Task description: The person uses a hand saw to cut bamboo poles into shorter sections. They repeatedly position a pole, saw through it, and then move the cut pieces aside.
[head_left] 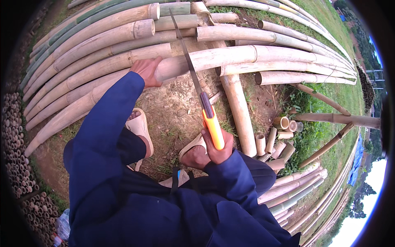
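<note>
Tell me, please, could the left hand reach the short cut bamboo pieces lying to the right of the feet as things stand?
Probably not: the left hand grips the bamboo pole being sawn, and the cut pieces lie across the body, beyond the right hand and saw.

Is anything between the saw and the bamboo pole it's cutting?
No. The saw blade lies right across the bamboo pole, with nothing between. The right hand grips the orange handle, and the left hand presses on the pole beside the blade.
</note>
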`<state>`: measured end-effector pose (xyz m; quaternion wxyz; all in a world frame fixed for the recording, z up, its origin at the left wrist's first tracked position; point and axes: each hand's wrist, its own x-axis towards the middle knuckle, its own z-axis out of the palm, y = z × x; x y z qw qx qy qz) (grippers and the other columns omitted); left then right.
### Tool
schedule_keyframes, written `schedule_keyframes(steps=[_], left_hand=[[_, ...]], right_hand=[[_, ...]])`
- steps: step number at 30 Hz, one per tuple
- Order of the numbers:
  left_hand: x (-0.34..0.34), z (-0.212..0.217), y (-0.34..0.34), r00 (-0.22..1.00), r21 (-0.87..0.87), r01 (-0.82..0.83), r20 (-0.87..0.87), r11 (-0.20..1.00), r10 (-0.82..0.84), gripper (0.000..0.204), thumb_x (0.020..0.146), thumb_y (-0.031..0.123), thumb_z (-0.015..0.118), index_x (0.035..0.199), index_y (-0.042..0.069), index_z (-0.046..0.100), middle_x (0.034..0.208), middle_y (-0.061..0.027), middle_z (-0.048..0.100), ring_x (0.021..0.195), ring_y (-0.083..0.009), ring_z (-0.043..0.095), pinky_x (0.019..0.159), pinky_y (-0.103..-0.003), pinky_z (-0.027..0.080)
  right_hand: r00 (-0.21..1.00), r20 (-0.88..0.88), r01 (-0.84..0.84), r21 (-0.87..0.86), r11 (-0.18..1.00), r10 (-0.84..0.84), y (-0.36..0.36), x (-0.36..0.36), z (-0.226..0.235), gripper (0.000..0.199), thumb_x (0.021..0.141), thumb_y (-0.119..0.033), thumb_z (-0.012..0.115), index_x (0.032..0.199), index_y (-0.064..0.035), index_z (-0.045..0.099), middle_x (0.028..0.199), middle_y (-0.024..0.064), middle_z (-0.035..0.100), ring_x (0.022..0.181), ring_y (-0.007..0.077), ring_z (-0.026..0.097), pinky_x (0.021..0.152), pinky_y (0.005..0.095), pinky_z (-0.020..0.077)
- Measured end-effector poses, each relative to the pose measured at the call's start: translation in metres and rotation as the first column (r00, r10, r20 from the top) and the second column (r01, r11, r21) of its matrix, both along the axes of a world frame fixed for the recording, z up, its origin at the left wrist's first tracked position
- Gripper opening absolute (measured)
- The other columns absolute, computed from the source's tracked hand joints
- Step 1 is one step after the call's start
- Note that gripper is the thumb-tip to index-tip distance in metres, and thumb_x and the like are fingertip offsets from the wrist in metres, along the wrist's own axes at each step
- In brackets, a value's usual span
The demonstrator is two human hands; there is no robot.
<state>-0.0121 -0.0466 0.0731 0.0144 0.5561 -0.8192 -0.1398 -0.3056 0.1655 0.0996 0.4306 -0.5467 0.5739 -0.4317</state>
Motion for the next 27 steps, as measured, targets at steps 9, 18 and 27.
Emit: schedule_keyframes(steps=[9, 18, 27], left_hand=[[-0.004, -0.014, -0.002, 1.000, -0.093, -0.007, -0.009, 0.996, 0.006, 0.069, 0.062, 0.034, 0.083, 0.117, 0.003, 0.056, 0.097, -0.0243, 0.071, 0.090, -0.0441, 0.070, 0.082, -0.052, 0.057], [-0.006, -0.003, 0.006, 0.996, -0.007, -0.073, 0.043, 0.997, 0.073, 0.070, 0.062, 0.034, 0.083, 0.119, 0.004, 0.056, 0.098, -0.0243, 0.071, 0.092, -0.0456, 0.069, 0.081, -0.053, 0.056], [0.002, -0.006, 0.006, 0.999, -0.044, -0.039, -0.024, 0.998, 0.038, 0.069, 0.063, 0.034, 0.083, 0.119, 0.004, 0.057, 0.097, -0.0246, 0.071, 0.091, -0.0453, 0.069, 0.082, -0.053, 0.055]], right_hand=[[0.999, -0.034, 0.004, 0.008, 1.000, -0.004, -0.017, 0.002, -0.008, 0.018, 0.093, -0.008, 0.075, 0.083, 0.0022, 0.065, 0.062, 0.0069, 0.055, 0.052, 0.0118, 0.046, 0.050, 0.0338, 0.0398], [0.986, -0.155, -0.064, -0.049, 0.997, 0.056, 0.081, -0.035, 0.024, 0.010, 0.091, 0.000, 0.069, 0.099, 0.0039, 0.074, 0.075, 0.0126, 0.071, 0.068, 0.0195, 0.071, 0.066, 0.0327, 0.0558], [0.984, -0.162, -0.074, 0.012, 0.997, 0.075, 0.086, -0.035, 0.022, 0.007, 0.091, -0.003, 0.073, 0.090, 0.0027, 0.071, 0.071, 0.0111, 0.068, 0.068, 0.0177, 0.069, 0.065, 0.0302, 0.0540]])
